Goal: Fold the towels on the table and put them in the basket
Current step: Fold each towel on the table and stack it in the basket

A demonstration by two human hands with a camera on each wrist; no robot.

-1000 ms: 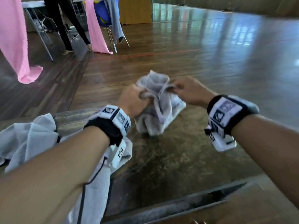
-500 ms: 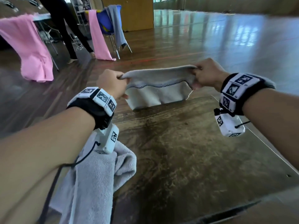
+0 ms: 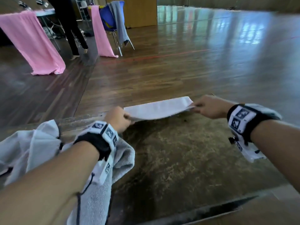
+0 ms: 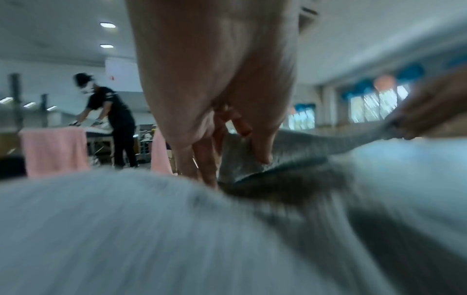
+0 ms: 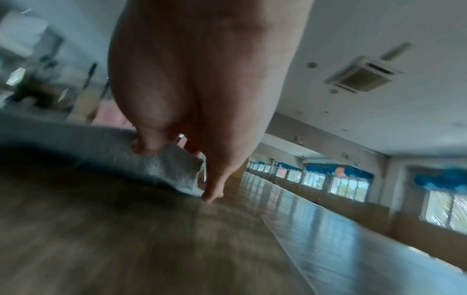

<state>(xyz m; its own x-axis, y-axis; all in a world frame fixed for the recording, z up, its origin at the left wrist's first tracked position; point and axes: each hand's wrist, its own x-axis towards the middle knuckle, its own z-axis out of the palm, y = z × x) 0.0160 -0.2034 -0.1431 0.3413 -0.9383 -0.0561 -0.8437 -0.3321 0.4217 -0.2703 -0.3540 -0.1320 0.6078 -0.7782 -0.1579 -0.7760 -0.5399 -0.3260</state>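
Observation:
A small white towel is stretched out flat and low over the far edge of the brown table. My left hand pinches its near left corner, and my right hand pinches its near right corner. In the left wrist view the fingers clamp the grey towel. The right wrist view has the thumb pressed on the towel's corner just above the tabletop. A heap of grey towels lies under my left forearm. No basket shows in any view.
The table's far edge drops to a wooden floor. Pink towels hang from another table at the back left, where a person in black stands. A blue chair draped with cloth is behind.
The bunched towel was pulled out taut between both hands and held up. It has since been lowered flat toward the table's far edge, with my hands spread wider apart.

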